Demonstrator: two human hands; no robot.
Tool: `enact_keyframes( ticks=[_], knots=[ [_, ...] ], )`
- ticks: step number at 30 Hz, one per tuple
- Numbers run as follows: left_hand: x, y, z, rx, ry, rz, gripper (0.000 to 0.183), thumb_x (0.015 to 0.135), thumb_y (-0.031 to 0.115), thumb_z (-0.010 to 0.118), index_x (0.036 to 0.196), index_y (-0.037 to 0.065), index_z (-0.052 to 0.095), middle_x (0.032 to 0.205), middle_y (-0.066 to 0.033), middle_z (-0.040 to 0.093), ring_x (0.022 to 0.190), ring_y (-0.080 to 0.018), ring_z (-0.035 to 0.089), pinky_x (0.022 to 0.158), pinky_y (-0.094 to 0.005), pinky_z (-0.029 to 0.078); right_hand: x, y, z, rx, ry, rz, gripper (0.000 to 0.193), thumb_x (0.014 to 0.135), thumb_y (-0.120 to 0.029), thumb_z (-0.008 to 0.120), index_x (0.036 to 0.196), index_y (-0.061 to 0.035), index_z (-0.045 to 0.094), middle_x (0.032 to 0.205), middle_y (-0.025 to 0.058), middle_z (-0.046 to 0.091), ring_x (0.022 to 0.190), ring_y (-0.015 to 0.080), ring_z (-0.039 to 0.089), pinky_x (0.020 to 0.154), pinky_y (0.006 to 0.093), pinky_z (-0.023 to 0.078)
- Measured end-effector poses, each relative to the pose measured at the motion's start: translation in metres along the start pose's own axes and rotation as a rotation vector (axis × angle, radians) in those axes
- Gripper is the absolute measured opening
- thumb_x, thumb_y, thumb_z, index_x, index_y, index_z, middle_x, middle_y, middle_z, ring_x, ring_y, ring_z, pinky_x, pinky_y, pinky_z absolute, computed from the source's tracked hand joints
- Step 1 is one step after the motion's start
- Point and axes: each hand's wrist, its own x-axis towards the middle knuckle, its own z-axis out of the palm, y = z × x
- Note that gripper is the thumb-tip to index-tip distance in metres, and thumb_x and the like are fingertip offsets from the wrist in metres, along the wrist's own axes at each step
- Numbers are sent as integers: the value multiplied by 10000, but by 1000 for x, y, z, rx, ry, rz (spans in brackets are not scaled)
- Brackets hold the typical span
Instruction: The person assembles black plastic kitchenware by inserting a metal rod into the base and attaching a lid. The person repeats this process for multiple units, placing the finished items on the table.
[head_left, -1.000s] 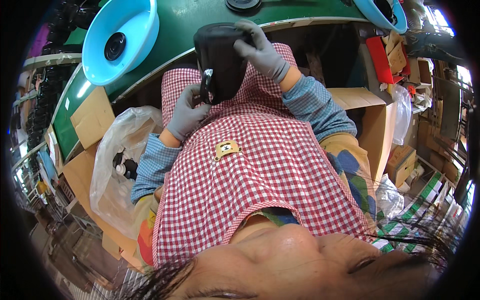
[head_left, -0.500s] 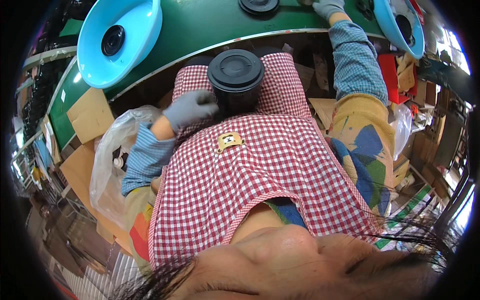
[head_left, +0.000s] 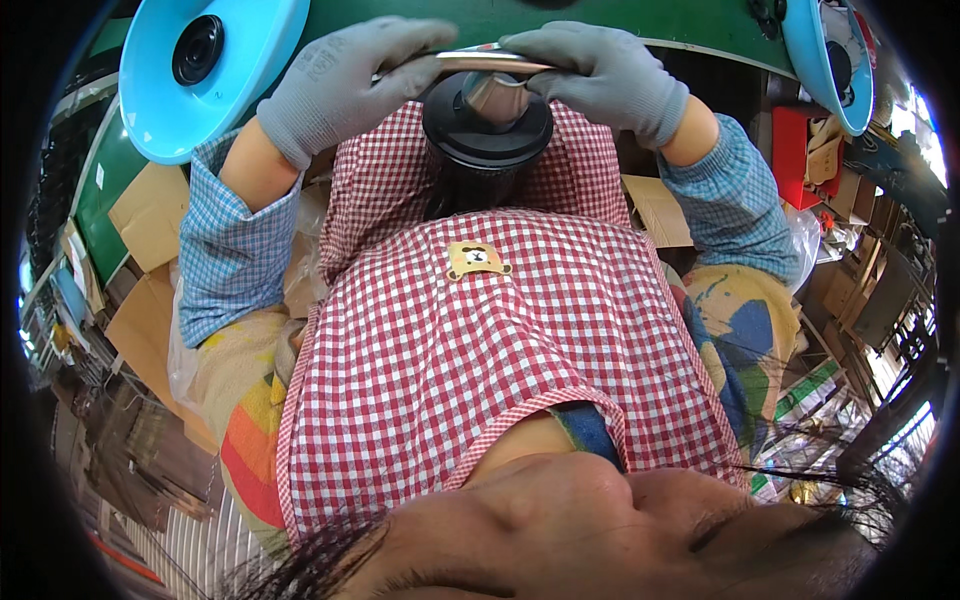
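My left hand (head_left: 350,85) and my right hand (head_left: 607,78), both in grey gloves, grip opposite ends of a shiny metal piece (head_left: 490,63). Its thin, wide top is seen edge-on, and a rounded metal part shows underneath. That lower part is over the middle of a round black lidded container (head_left: 487,155), which stands upright between my thighs. Whether the metal presses on the black top or hangs just above it, I cannot tell. My fingertips partly overlap the metal.
A light blue basin (head_left: 145,105) with a black disc (head_left: 198,50) inside is at the far left, on the green table (head_left: 690,22). Another blue basin (head_left: 815,65) with black parts is at the right. Cardboard (head_left: 150,215) and a red box (head_left: 790,155) flank me.
My right hand has come back from the table's far side with the metal piece. My left hand has risen from beside the black container to the metal's left end.
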Motion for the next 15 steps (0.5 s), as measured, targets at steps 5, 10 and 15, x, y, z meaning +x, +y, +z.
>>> enact_keyframes(
  ticks=[5, 10, 15],
  knots=[
    [-21, 24, 19, 46, 86, -52, 324, 1027, 257, 609, 1293, 82, 669, 978, -150, 723, 805, -267, 691, 731, -342, 541, 8, 22, 4, 205, -159, -66, 434, 918, -117, 717, 1343, -50, 659, 1155, 140, 722, 1004, 247, 696, 930, 354, 563],
    [-25, 39, 29, 266, 90, -79, 268, 1033, 285, 586, 1203, 89, 657, 822, -137, 660, 691, -272, 649, 629, -367, 508, 21, 49, 13, 532, -307, -115, 512, 871, -10, 724, 1375, -20, 632, 1186, 138, 715, 1073, 246, 688, 1008, 354, 538],
    [-12, 58, 40, 255, 1, -150, 247, 1037, 306, 557, 968, 85, 644, 781, -140, 632, 684, -307, 636, 616, -397, 497, 25, 26, -31, 72, -572, -162, 476, 891, -113, 743, 1353, -38, 656, 1188, 164, 713, 1112, 303, 677, 1032, 411, 520]
  ],
)
